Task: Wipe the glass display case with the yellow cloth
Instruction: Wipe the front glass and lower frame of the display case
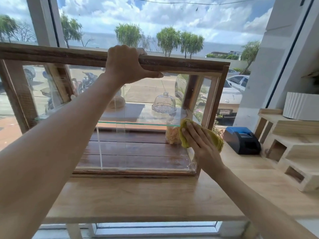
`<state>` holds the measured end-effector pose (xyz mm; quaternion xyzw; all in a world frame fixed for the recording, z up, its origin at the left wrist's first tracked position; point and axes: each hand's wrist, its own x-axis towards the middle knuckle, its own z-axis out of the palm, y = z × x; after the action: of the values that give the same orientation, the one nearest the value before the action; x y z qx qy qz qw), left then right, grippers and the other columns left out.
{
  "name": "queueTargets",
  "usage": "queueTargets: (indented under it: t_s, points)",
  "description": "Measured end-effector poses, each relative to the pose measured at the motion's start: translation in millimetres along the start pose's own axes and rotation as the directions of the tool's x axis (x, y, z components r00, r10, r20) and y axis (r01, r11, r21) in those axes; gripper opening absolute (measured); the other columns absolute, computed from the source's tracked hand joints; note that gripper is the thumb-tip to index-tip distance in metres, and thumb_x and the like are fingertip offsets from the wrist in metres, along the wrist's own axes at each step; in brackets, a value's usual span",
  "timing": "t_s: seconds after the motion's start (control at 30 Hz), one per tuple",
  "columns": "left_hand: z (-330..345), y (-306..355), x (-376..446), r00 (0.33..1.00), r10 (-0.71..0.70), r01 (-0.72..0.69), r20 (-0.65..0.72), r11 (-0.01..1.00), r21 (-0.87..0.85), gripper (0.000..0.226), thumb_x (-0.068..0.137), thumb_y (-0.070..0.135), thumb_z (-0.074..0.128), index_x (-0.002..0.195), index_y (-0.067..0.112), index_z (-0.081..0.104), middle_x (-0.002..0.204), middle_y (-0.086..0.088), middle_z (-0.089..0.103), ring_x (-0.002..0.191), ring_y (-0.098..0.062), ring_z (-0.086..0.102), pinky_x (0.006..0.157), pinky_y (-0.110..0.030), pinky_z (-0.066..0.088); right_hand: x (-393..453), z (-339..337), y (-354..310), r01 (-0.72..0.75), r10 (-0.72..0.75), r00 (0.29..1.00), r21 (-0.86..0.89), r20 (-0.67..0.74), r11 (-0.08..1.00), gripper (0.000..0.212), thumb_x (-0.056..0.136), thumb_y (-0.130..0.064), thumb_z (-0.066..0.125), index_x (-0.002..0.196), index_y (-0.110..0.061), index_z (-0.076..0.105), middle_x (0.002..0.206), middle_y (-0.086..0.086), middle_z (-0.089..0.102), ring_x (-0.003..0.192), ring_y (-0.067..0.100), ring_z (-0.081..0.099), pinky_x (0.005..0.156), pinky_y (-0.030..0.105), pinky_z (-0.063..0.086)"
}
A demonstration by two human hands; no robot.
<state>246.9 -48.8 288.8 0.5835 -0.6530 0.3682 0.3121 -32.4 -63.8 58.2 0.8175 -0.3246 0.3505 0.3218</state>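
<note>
Forearms (51,135) cropped; cloth (214,137) half-hidden.

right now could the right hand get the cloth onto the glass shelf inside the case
Probably yes. The right hand already presses the yellow cloth at the case's right edge, just below the glass shelf. The left hand holds the wooden lid up, so the front looks open.
</note>
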Motion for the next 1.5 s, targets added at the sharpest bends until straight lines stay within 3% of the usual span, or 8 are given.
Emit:
queueTargets:
  t_s: [0.3, 0.57, 0.83, 0.97, 1.07, 1.13, 1.23, 1.5]
  points:
    - [0.9, -1.3, 0.4, 1.0, -0.006, 0.006, 0.003, 1.0, -0.013, 0.1, 0.046, 0.096, 0.035, 0.107, 0.025, 0.069, 0.069, -0.005, 0.069, 0.072, -0.024, 0.065, 0.067, -0.027, 0.035, -50.5, 42.8, -62.4, -0.286, 0.3, 0.945, -0.12, 0.127, 0.951, 0.06, 0.084, 0.008, 0.035, 0.143, 0.004, 0.026, 0.151, 0.024, 0.025, 0.139, 0.042, 0.025, 0.113, 0.047, 0.016]
    - [1.9, -1.1, 1.1, 1.0, -0.011, 0.011, 0.002, 0.999, -0.032, 0.107, 0.043, 0.099, 0.028, 0.106, 0.023, 0.069, 0.067, -0.005, 0.069, 0.07, -0.024, 0.065, 0.071, -0.031, 0.044, -72.1, 42.0, -102.3, -0.466, 0.549, 0.72, -0.289, 0.425, 0.836, 0.063, 0.097, -0.004, -0.006, 0.131, 0.011, 0.045, 0.135, 0.034, 0.044, 0.127, 0.048, 0.042, 0.113, 0.049, 0.012]
    - [-0.2, -0.5, 0.3, 1.0, 0.004, -0.004, 0.007, 1.0, -0.022, 0.108, 0.044, 0.099, 0.029, 0.106, 0.021, 0.069, 0.067, -0.006, 0.068, 0.07, -0.025, 0.065, 0.07, -0.03, 0.042, -59.1, 31.0, -110.4, -0.607, 0.675, 0.467, -0.348, 0.571, 0.714, 0.047, 0.087, -0.007, 0.038, 0.128, 0.016, 0.043, 0.135, 0.033, 0.045, 0.131, 0.044, 0.04, 0.104, 0.052, 0.039]
    - [0.2, -0.5, 0.8, 1.0, -0.002, 0.002, 0.01, 0.999, -0.041, 0.106, 0.044, 0.098, 0.031, 0.108, 0.023, 0.069, 0.068, -0.005, 0.069, 0.07, -0.025, 0.065, 0.071, -0.032, 0.047, -54.0, 25.4, -117.5, -0.586, 0.674, 0.444, -0.378, 0.59, 0.717, 0.052, 0.098, -0.01, 0.026, 0.143, 0.012, 0.011, 0.153, 0.027, 0.015, 0.145, 0.034, 0.007, 0.114, 0.042, 0.017]
    - [0.3, -0.4, 0.7, 1.0, 0.001, -0.001, 0.007, 0.999, -0.037, 0.106, 0.045, 0.098, 0.032, 0.108, 0.022, 0.069, 0.069, -0.005, 0.069, 0.07, -0.025, 0.065, 0.07, -0.03, 0.045, -55.9, 30.9, -120.5, -0.635, 0.708, 0.426, -0.371, 0.563, 0.677, 0.063, 0.084, -0.014, 0.058, 0.136, 0.013, 0.034, 0.14, 0.029, 0.042, 0.135, 0.035, 0.036, 0.108, 0.042, 0.035]
    - [0.1, -0.7, 0.7, 1.0, 0.001, 0.0, 0.005, 1.0, -0.028, 0.105, 0.045, 0.097, 0.033, 0.109, 0.022, 0.069, 0.07, -0.005, 0.07, 0.071, -0.024, 0.065, 0.068, -0.028, 0.04, -61.4, 35.0, -118.8, -0.661, 0.7, 0.457, -0.317, 0.55, 0.68, 0.077, 0.048, -0.016, 0.084, 0.115, 0.012, 0.059, 0.113, 0.028, 0.064, 0.111, 0.035, 0.061, 0.089, 0.043, 0.052]
    - [-0.3, 0.2, 0.3, 1.0, -0.002, 0.002, 0.009, 1.0, -0.016, 0.107, 0.044, 0.097, 0.033, 0.11, 0.022, 0.068, 0.07, -0.006, 0.069, 0.072, -0.025, 0.065, 0.067, -0.028, 0.038, -63.3, 33.4, -121.5, -0.653, 0.646, 0.521, -0.227, 0.557, 0.722, 0.084, 0.025, -0.017, 0.086, 0.102, 0.011, 0.068, 0.101, 0.024, 0.069, 0.1, 0.033, 0.067, 0.081, 0.042, 0.055]
    - [-2.5, 1.5, -0.1, 1.0, -0.003, 0.004, 0.019, 1.0, -0.017, 0.102, 0.047, 0.095, 0.038, 0.112, 0.022, 0.067, 0.072, -0.006, 0.069, 0.074, -0.025, 0.065, 0.067, -0.028, 0.036, -40.1, 36.8, -164.2, -0.565, 0.414, 0.66, 0.051, 0.627, 0.823, 0.071, 0.056, -0.03, 0.056, 0.117, 0.006, 0.061, 0.114, 0.017, 0.067, 0.115, 0.024, 0.061, 0.096, 0.033, 0.046]
